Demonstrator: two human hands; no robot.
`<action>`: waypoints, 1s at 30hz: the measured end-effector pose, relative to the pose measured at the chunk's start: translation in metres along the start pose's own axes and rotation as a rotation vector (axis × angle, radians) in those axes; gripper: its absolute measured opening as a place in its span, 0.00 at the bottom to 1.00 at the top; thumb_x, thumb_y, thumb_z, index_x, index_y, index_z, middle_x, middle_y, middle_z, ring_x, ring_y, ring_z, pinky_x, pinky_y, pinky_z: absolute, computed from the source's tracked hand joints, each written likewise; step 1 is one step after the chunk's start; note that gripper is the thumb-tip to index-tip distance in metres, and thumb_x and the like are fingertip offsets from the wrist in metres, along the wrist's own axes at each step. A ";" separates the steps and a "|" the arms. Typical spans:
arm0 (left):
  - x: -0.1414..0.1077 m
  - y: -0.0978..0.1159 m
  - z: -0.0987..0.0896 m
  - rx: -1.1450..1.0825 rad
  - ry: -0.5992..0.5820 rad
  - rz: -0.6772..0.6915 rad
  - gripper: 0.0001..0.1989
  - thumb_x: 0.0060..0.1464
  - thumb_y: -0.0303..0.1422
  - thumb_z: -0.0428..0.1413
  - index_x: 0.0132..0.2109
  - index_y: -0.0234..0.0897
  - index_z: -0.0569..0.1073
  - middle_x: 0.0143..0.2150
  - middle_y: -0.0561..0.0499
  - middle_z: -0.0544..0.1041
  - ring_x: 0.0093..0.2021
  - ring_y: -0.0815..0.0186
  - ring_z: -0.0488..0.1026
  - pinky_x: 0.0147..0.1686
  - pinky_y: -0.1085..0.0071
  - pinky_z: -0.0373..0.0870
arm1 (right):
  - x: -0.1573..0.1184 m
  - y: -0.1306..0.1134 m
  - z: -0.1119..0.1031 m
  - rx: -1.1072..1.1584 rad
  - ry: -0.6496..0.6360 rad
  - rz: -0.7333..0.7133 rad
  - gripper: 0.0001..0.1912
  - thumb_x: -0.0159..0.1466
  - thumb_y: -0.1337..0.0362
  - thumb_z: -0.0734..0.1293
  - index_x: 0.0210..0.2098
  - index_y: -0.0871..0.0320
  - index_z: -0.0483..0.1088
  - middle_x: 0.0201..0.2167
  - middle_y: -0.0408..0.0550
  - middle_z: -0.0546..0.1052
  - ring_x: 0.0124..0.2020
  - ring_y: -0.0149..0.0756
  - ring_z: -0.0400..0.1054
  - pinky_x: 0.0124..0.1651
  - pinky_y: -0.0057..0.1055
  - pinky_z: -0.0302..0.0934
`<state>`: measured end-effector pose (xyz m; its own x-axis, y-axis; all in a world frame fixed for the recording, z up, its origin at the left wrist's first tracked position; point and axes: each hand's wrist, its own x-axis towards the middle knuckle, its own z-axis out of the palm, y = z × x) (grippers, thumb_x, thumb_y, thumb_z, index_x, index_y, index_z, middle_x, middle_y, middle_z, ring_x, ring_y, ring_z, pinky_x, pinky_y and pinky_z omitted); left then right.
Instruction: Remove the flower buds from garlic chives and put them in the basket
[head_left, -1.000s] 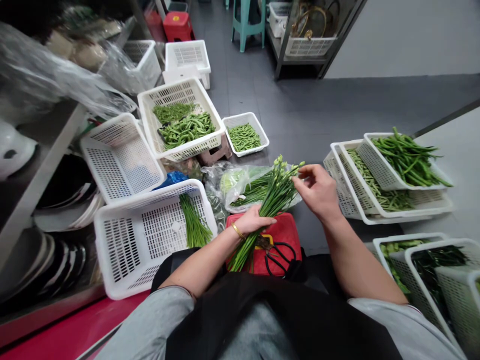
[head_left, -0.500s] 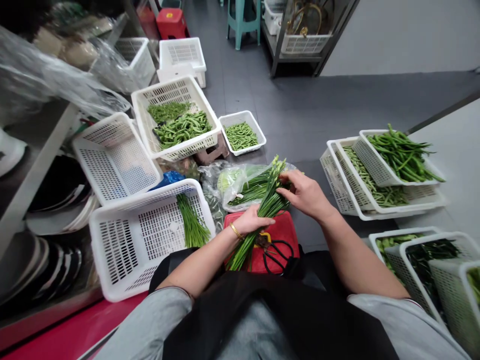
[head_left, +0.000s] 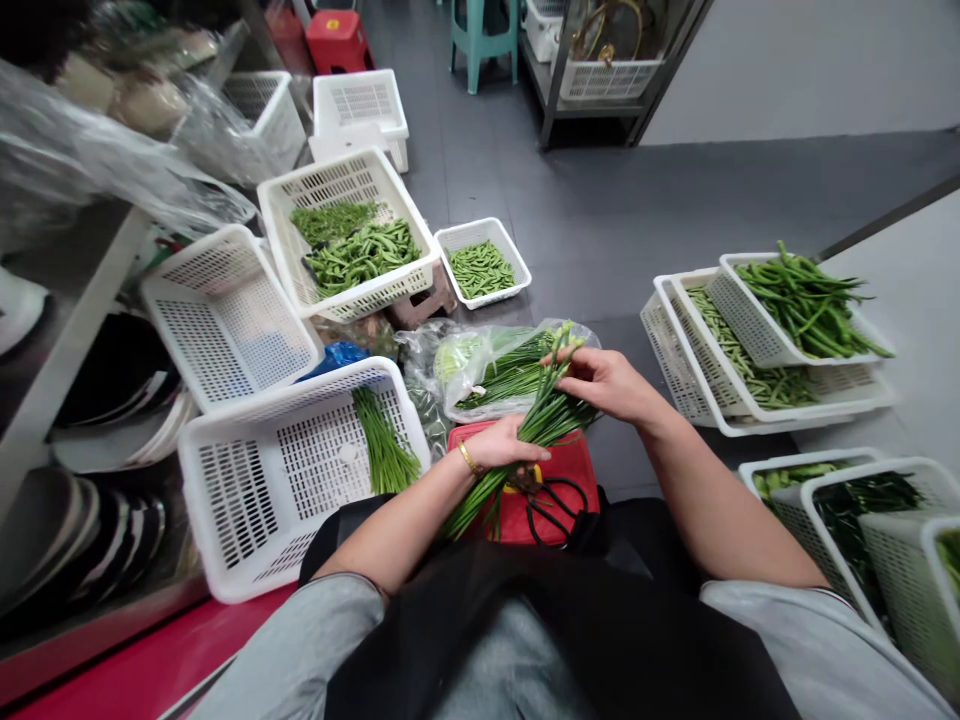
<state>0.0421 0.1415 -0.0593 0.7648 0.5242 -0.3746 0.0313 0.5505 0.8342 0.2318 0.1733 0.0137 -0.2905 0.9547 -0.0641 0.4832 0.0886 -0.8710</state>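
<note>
Near frame centre, the left hand (head_left: 504,445) grips green stalks (head_left: 553,418), best held lightly; whether the right hand (head_left: 609,384) has fingers pinching any is unclear.

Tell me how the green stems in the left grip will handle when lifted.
The stems would probably flex, being long and slender. They look light for their length, as the bunch is slim near the left grip. Single ones might slip loose, since the ends splay and no tie shows.

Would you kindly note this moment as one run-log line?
left hand: gripping green stalks | right hand: at their far ends | scissors: on red surface | nearest white basket: similar stalks inside
</note>
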 end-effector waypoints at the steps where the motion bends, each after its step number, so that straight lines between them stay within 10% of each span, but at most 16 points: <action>1: 0.000 0.000 0.000 -0.022 -0.012 -0.016 0.23 0.36 0.39 0.67 0.37 0.35 0.67 0.21 0.59 0.67 0.17 0.74 0.61 0.20 0.74 0.59 | -0.001 0.000 -0.001 0.010 -0.021 -0.003 0.12 0.54 0.58 0.67 0.33 0.59 0.72 0.27 0.44 0.74 0.25 0.29 0.63 0.30 0.27 0.61; 12: -0.003 -0.002 -0.003 -0.184 -0.195 -0.041 0.24 0.35 0.41 0.67 0.35 0.33 0.67 0.15 0.58 0.68 0.13 0.75 0.60 0.16 0.76 0.57 | -0.008 -0.006 -0.003 -0.004 -0.068 -0.053 0.12 0.56 0.56 0.68 0.26 0.58 0.67 0.18 0.39 0.66 0.21 0.25 0.57 0.25 0.24 0.54; 30: -0.004 0.010 -0.007 -0.037 -0.082 -0.044 0.24 0.35 0.39 0.68 0.36 0.34 0.67 0.20 0.58 0.69 0.16 0.73 0.63 0.18 0.74 0.59 | -0.008 -0.010 -0.019 -0.339 0.281 -0.137 0.07 0.57 0.61 0.66 0.27 0.58 0.68 0.23 0.44 0.73 0.23 0.29 0.64 0.29 0.27 0.59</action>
<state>0.0350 0.1491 -0.0524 0.8133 0.4449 -0.3750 0.0435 0.5962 0.8017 0.2451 0.1698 0.0320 -0.1577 0.9636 0.2160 0.7127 0.2625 -0.6505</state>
